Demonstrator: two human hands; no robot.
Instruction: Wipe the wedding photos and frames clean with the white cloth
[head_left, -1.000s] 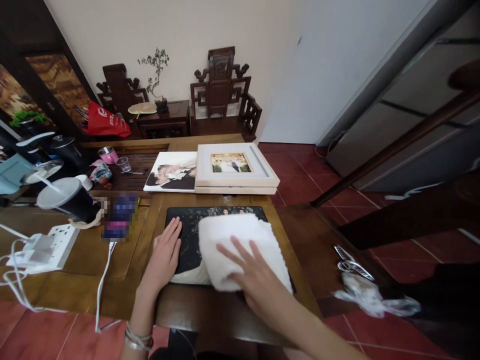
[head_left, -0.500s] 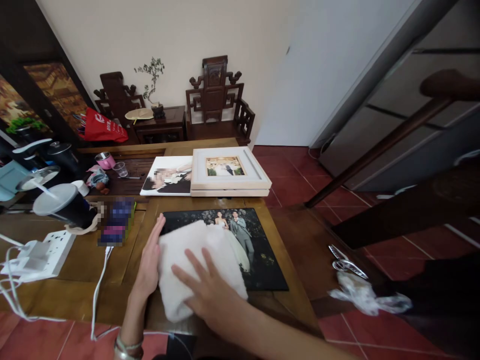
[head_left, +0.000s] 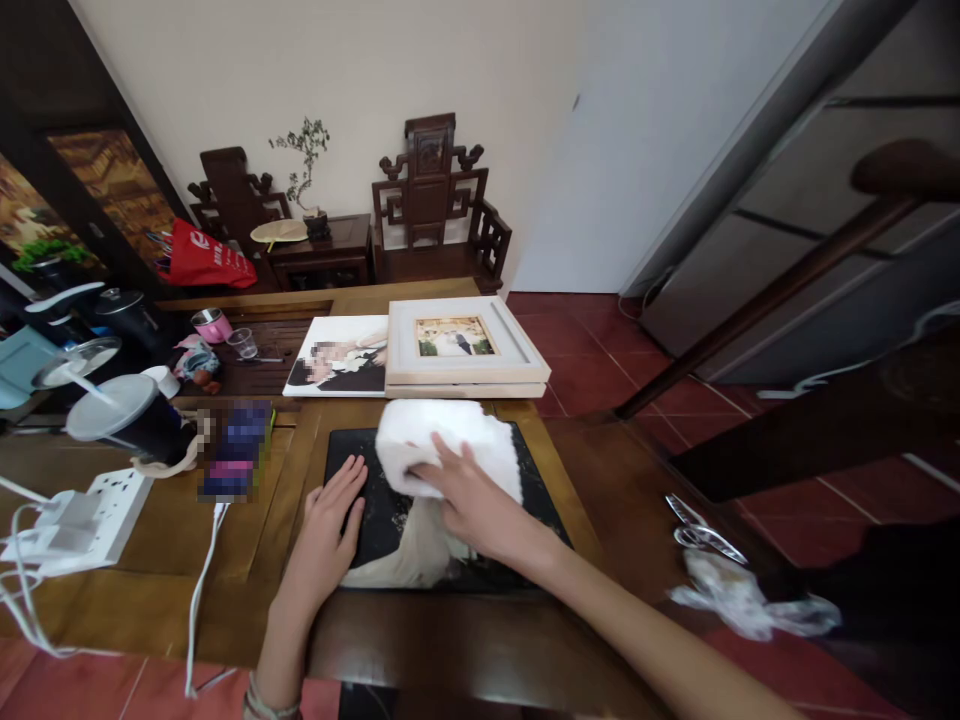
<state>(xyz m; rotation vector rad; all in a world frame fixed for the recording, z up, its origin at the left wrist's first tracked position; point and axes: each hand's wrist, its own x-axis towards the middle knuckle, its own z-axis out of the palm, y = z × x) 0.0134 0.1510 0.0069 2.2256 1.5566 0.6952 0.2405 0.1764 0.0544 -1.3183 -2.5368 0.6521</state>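
A dark wedding photo panel (head_left: 405, 555) lies flat on the wooden table in front of me. Spread over its upper part is a folded white cloth (head_left: 450, 450), which hides the couple's upper bodies; the pale dress shows below. My right hand (head_left: 472, 500) presses on the cloth from the near side and grips it, some fingertips tucked into its fold. Resting flat on the panel's left edge is my left hand (head_left: 330, 525), fingers stretched out, with nothing in it.
Behind the panel lie stacked framed photos (head_left: 469, 345) and an unframed print (head_left: 337, 355). To the left are a phone (head_left: 238, 450) on a cable, a power strip (head_left: 97, 520) and a lidded cup (head_left: 135, 415). Scissors (head_left: 705, 530) and a crumpled plastic bag (head_left: 750, 595) lie right.
My right hand and the cloth have moved up and to the right across the panel. My left hand has shifted from standing along the panel's left edge to lying flat on it.
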